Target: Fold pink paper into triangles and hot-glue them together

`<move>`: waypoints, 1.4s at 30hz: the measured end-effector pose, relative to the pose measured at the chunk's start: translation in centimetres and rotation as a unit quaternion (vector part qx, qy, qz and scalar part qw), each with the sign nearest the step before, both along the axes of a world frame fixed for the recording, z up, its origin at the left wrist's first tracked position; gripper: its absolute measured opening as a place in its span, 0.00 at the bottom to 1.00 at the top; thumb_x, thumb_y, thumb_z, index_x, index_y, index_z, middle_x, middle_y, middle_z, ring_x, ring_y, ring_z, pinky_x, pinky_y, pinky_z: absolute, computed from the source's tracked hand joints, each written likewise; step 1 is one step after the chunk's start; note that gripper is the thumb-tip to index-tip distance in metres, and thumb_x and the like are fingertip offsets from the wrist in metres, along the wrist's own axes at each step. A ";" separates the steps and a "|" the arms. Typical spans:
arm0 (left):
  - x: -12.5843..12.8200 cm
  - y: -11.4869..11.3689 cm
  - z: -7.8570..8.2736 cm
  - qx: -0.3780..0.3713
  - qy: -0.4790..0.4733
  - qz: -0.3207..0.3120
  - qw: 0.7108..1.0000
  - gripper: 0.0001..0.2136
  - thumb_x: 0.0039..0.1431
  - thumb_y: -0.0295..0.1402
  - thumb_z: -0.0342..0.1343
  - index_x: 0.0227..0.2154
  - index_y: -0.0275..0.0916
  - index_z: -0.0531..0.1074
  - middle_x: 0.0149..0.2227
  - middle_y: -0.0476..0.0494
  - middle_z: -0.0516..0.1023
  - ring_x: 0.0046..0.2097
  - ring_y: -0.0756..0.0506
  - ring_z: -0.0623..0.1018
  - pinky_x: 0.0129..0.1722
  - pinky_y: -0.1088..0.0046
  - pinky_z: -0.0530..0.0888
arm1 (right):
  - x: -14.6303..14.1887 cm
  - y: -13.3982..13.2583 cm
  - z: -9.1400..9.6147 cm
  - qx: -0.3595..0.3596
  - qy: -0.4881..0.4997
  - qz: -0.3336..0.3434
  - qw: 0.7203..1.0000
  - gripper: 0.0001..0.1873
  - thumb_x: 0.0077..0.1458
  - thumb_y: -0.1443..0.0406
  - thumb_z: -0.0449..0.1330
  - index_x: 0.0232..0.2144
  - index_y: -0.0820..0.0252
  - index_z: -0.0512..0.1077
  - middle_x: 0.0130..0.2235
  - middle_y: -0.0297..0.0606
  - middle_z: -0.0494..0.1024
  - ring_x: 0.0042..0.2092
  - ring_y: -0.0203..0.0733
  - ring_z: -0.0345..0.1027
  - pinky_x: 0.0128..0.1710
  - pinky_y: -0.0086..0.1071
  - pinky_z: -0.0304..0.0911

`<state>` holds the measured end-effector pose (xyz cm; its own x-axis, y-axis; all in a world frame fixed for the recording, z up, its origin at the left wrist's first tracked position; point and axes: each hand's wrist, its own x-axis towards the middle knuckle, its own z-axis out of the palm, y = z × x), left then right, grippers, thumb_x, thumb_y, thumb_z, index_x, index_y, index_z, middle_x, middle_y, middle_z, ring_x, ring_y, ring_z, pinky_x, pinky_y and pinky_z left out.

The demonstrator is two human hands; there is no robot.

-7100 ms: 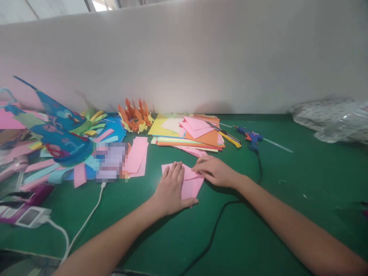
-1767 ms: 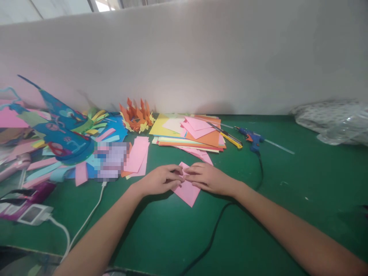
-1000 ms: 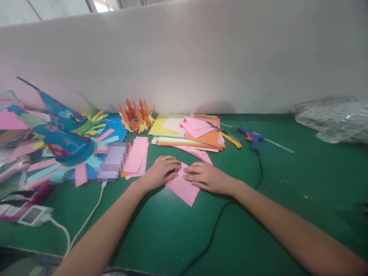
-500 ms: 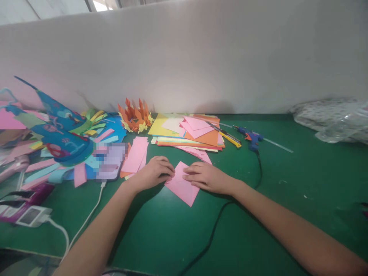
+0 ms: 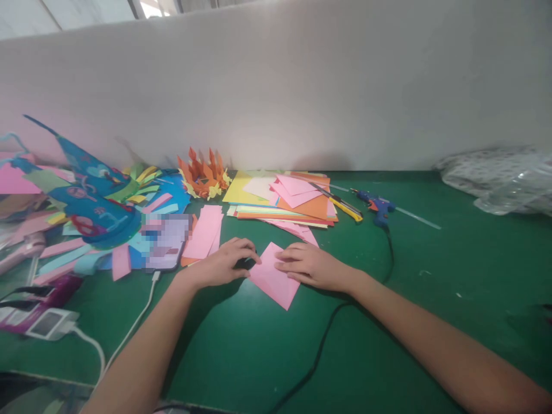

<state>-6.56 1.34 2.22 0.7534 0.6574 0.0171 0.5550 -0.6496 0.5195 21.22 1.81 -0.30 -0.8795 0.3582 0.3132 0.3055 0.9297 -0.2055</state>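
Observation:
A folded pink paper [image 5: 272, 278] lies on the green table [image 5: 431, 299] in front of me. My right hand [image 5: 309, 265] rests flat on its right part, fingers stretched out and pressing it down. My left hand [image 5: 224, 263] sits at the paper's left edge with its fingers curled; the fingertips pinch the near left corner of the pink paper.
A stack of coloured paper sheets [image 5: 284, 201] lies just behind my hands, with a yellow utility knife [image 5: 342, 206] and a blue glue gun [image 5: 376, 206] to its right. The gun's black cord [image 5: 319, 351] runs toward me. Paper crafts [image 5: 95, 201] crowd the left; a plastic bag [image 5: 500, 178] lies far right.
My left hand has slid left off the top of the pink paper to its left edge and curled its fingers. The right hand has stayed pressing the paper.

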 end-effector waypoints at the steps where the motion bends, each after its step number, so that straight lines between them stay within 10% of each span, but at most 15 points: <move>1: 0.0 0.0 0.0 -0.002 0.000 0.001 1.000 0.15 0.55 0.26 0.55 0.45 0.46 0.69 0.46 0.46 0.67 0.50 0.45 0.66 0.50 0.69 0.65 | 0.0 0.0 0.0 0.001 0.000 0.001 1.000 0.17 0.63 0.64 0.48 0.51 0.59 0.69 0.50 0.45 0.72 0.49 0.46 0.61 0.47 0.41 0.62; 25: 3.1 0.4 -2.5 0.148 0.028 0.077 0.986 0.16 0.64 0.33 0.44 0.53 0.46 0.65 0.50 0.43 0.68 0.49 0.43 0.65 0.47 0.62 0.64 | -0.2 -0.1 -0.1 -0.051 0.018 -0.020 0.998 0.16 0.62 0.63 0.51 0.49 0.59 0.70 0.49 0.43 0.73 0.49 0.43 0.61 0.50 0.40 0.60; 42: 3.7 0.8 -2.9 0.162 -0.065 0.008 0.985 0.10 0.61 0.25 0.47 0.43 0.38 0.69 0.47 0.41 0.74 0.49 0.45 0.72 0.51 0.64 0.67 | -0.4 -0.2 -0.7 -0.103 0.135 -0.285 0.944 0.10 0.57 0.65 0.53 0.40 0.60 0.70 0.33 0.38 0.77 0.32 0.40 0.68 0.34 0.32 0.62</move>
